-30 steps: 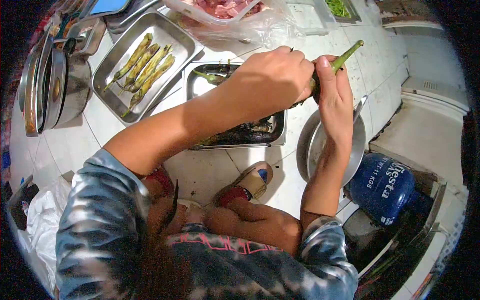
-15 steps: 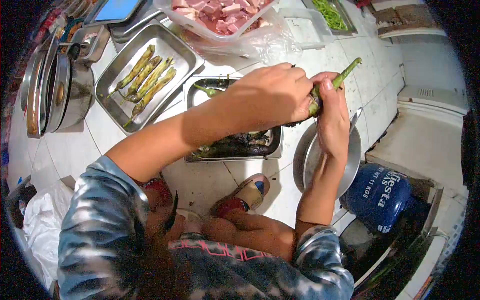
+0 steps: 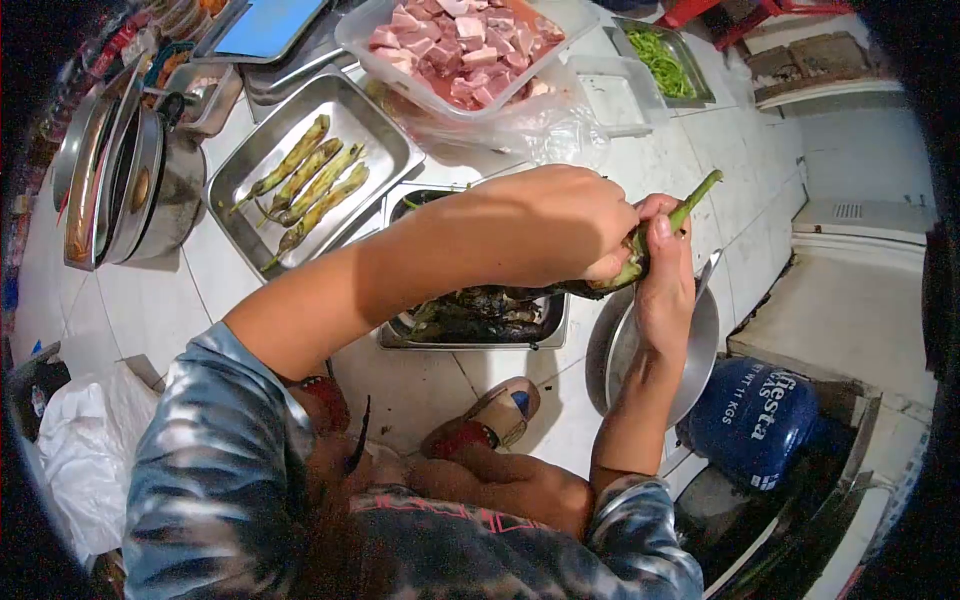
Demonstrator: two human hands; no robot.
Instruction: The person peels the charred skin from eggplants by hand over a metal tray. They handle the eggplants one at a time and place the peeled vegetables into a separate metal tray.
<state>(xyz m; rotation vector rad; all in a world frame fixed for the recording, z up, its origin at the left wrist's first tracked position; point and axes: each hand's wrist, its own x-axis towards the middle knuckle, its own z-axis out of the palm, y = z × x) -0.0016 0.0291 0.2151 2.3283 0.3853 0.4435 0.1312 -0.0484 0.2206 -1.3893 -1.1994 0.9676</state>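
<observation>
A charred eggplant [image 3: 629,270] with a green stem is between my two hands, above the right end of a steel tray. My right hand [image 3: 662,262] is closed around its stem end, the stem poking up past the thumb. Against its dark skin my left hand [image 3: 575,225] is pinched, fingertips partly hidden behind the knuckles. Beneath my left forearm, the steel tray [image 3: 455,347] holds several blackened eggplants [image 3: 480,315]. To the left, another steel tray [image 3: 232,160] carries several peeled eggplants [image 3: 300,188].
A plastic tub of cut meat [image 3: 470,50] stands at the top, a tray of green vegetables [image 3: 662,62] beyond it. Steel bowls [image 3: 693,350] sit below my right hand, near a blue gas cylinder [image 3: 755,415]. Pots [image 3: 165,200] are at the left.
The view has shifted, so trays and tub appear lower. My left hand has turned and sits lower along the eggplant, while my right hand still grips the stem end.
</observation>
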